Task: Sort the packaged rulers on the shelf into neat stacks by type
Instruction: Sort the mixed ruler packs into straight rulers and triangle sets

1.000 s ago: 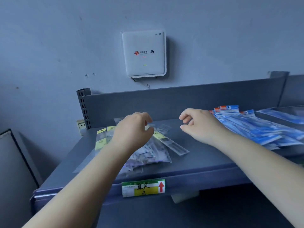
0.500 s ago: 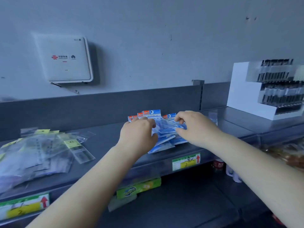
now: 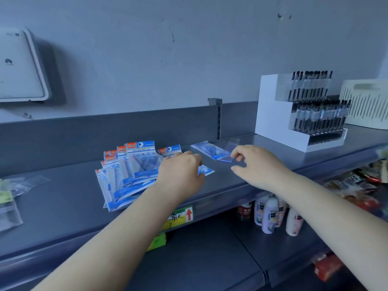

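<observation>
A fanned pile of blue packaged rulers [image 3: 134, 171] lies on the grey shelf [image 3: 63, 206]. My left hand [image 3: 182, 171] rests palm down on the pile's right side, fingers bent over a packet whose corner sticks out. One blue packet [image 3: 210, 150] lies apart to the right. My right hand [image 3: 258, 164] is at its near corner, forefinger touching the edge, thumb apart below it. Clear packets with yellow labels [image 3: 8, 204] lie at the far left.
A white stepped pen display [image 3: 279, 114] and a white slatted basket [image 3: 367, 103] stand at the back right. A small clear sleeve [image 3: 233, 141] lies behind the lone packet. Bottles [image 3: 270, 215] sit on the lower shelf. A white box [image 3: 19, 66] hangs on the wall.
The view has swung right, from the clear packets to the blue pile. My right hand has left the pile and reached right to the lone blue packet. My left hand stays on the pile.
</observation>
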Motion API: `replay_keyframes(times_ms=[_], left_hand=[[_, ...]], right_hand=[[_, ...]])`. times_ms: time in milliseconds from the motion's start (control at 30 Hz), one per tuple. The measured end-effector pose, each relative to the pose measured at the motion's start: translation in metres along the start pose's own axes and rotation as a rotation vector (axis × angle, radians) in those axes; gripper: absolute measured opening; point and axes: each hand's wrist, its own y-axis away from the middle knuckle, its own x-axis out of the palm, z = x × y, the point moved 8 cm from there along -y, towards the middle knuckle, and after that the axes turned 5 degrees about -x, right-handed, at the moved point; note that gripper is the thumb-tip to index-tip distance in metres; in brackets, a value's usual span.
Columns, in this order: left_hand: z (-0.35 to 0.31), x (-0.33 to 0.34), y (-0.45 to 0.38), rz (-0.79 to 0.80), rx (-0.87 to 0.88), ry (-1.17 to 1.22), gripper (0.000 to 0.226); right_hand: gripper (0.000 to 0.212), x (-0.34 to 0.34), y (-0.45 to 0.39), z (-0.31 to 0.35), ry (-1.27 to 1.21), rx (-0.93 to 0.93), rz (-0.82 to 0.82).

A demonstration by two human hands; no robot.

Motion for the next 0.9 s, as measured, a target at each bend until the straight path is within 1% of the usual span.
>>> replay_keyframes(times_ms=[200, 400, 567, 667, 767, 833, 900], left_hand=[[-0.021, 0.026, -0.05, 0.032, 0.048, 0.016, 0.028], [-0.031, 0.043, -0.109, 0.049, 0.085, -0.036, 0.029], [-0.035, 0.064, -0.134, 0.043, 0.088, -0.085, 0.029], [-0.031, 0.08, -0.138, 0.069, 0.035, -0.148, 0.029], [-0.03, 0.094, -0.138, 0.118, -0.014, -0.215, 0.023], [-0.03, 0.103, -0.139, 0.168, -0.025, -0.253, 0.02], [-0.028, 0.11, -0.142, 0.205, -0.044, -0.265, 0.02]], right_hand=[[0.025, 0.015, -0.034, -0.045, -0.052, 0.047, 0.022], [0.029, 0.033, -0.09, -0.081, -0.066, 0.039, 0.032], [0.032, 0.053, -0.128, -0.105, -0.065, 0.014, 0.079], [0.044, 0.066, -0.144, -0.111, -0.043, -0.007, 0.168], [0.057, 0.085, -0.157, -0.11, 0.084, -0.075, 0.299], [0.056, 0.098, -0.16, -0.108, 0.158, -0.145, 0.391], [0.051, 0.105, -0.162, -0.107, 0.139, -0.219, 0.443]])
